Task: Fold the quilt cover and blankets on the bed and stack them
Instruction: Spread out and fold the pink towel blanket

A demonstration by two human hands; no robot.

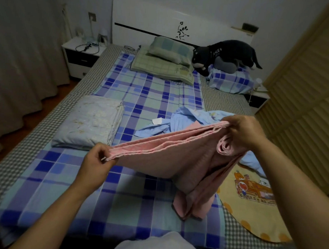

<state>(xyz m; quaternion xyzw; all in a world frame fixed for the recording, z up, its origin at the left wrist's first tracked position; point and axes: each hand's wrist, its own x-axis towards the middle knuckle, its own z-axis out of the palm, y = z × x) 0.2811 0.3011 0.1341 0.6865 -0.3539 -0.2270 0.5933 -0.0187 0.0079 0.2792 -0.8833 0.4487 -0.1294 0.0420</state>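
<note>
Head view looks down over the bed with its blue-and-violet checked sheet (68,191), and the person is midway through folding a soft pink terry blanket (168,154). The left hand (96,165) pinches one end of the doubled top edge between thumb and curled fingers; the right hand (241,130) grips the other end, its fingers closed over the bunched layers. The edge is stretched between them above the mattress, and the rest hangs down, its lower end resting in folds on the sheet.

A pale floral quilt cover (93,122), already folded into a flat rectangle, lies on the left of the bed. A light blue blanket (180,119) sits crumpled behind the pink one, and a yellow cartoon-printed blanket (250,205) lies spread at the right edge, both seemingly still to be done.

Next, I'd say, the hands need to bring the two ends together or lay the pink blanket flat, keeping the layers aligned so the hanging part doesn't twist.
</note>
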